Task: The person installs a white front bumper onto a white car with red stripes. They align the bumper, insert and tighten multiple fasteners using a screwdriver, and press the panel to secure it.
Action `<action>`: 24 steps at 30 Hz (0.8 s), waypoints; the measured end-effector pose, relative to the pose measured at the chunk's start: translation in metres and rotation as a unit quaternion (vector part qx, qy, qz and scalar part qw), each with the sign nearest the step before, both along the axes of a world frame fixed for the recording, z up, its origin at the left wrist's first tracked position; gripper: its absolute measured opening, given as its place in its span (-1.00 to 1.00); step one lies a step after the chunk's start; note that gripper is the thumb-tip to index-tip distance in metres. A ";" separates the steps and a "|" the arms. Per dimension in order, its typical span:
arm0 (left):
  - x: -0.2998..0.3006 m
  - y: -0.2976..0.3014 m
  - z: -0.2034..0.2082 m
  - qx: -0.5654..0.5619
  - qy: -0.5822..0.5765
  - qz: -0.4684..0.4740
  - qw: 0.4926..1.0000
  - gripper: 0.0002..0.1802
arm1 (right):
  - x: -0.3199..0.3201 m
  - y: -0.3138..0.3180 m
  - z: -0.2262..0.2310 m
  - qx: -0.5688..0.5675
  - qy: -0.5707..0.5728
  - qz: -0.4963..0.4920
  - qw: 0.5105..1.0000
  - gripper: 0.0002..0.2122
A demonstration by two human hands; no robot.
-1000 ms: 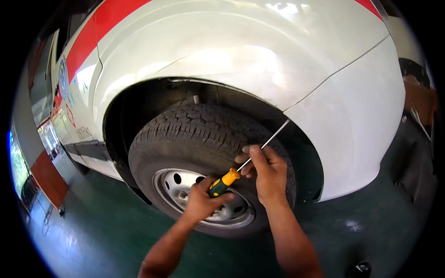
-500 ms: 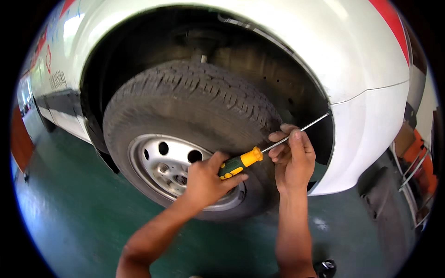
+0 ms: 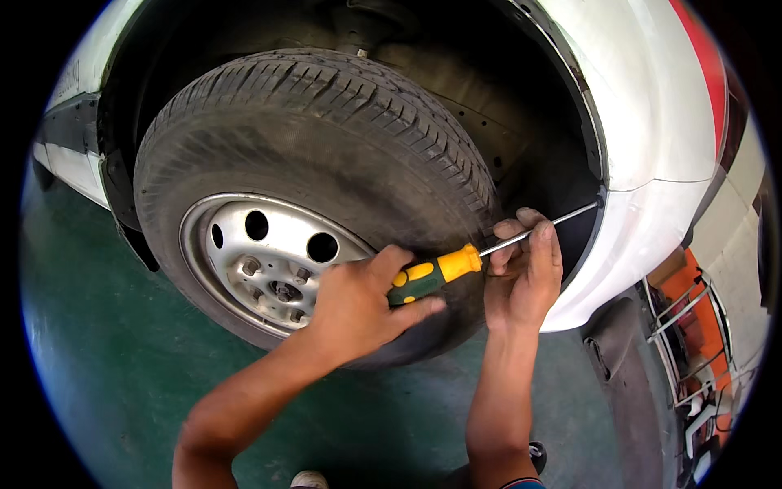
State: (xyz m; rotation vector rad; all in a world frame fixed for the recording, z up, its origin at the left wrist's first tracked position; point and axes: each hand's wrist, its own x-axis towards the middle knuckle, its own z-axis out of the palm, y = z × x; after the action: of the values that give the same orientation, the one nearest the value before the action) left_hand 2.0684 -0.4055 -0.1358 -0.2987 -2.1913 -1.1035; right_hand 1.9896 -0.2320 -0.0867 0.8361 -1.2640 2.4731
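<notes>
A screwdriver [image 3: 419, 279] with a dark green and yellow handle slants up to the right in front of the tire [image 3: 326, 155]. Its handle is gripped by my left hand [image 3: 358, 301], thumb and fingers around the end. Farther along, my right hand [image 3: 525, 273] pinches the thin metal shaft between thumb and fingers. The tip touches the dark inner edge of the wheel arch [image 3: 599, 191], beside the white bumper [image 3: 643, 228]; the fastener there is too small to make out. Left of my hands sits the silver steel wheel rim [image 3: 269, 228] with round holes.
The white vehicle body curves over the dark wheel well [image 3: 464, 57]. On the green floor [image 3: 122, 342] to the right lies a dark grey hose-like piece [image 3: 623, 359]. A metal-framed rack [image 3: 692, 326] with orange parts stands beyond it. A shoe [image 3: 309, 479] shows at the bottom edge.
The view has shifted closer to the wheel, which now appears larger and farther left. Both hands keep their grip on the screwdriver, its tip still at the arch edge.
</notes>
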 end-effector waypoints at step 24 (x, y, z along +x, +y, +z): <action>0.001 -0.003 0.008 -0.066 0.063 0.026 0.995 -0.46 | -0.001 0.001 -0.004 -0.010 0.014 0.019 1.000 -0.66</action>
State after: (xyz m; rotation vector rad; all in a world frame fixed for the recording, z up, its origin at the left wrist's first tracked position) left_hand 2.0693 -0.4080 -0.1276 -0.3567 -2.1505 -0.8892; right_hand 1.9888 -0.2312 -0.0908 0.8960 -1.2238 2.4892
